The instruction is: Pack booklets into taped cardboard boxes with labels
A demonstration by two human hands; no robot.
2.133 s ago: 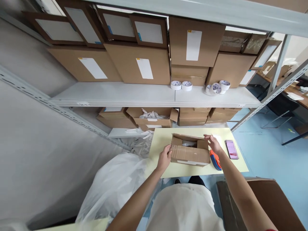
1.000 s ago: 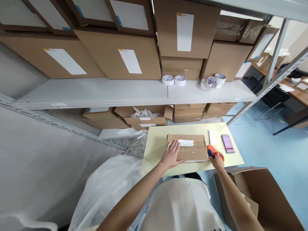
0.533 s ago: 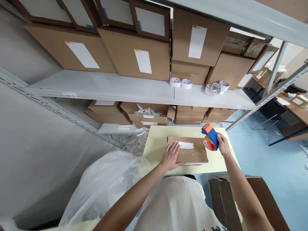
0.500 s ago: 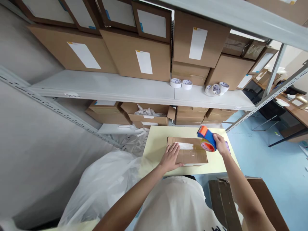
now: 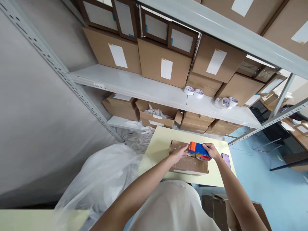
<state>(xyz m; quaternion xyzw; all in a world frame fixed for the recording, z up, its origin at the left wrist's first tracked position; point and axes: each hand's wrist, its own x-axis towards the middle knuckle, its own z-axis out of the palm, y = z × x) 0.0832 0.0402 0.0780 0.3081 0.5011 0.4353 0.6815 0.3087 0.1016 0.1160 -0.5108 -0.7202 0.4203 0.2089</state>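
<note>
A brown cardboard box lies on the pale yellow table, with a white label partly covered on its top. In my right hand is a blue and orange tape dispenser carrying a roll of tape, held low over the box's right half. My left hand is over the top of the box, fingers stretched toward the dispenser's orange front end. Whether those fingertips touch the tape or the dispenser is hard to see.
A phone lies at the table's right edge. Beyond the table stands a grey shelf with cartons and tape rolls. Clear plastic sheeting hangs at the left; an open carton stands below right.
My right hand has brought the tape dispenser left and down over the box. My left hand has shifted from lying flat on the box to beside the dispenser's front. The view has turned.
</note>
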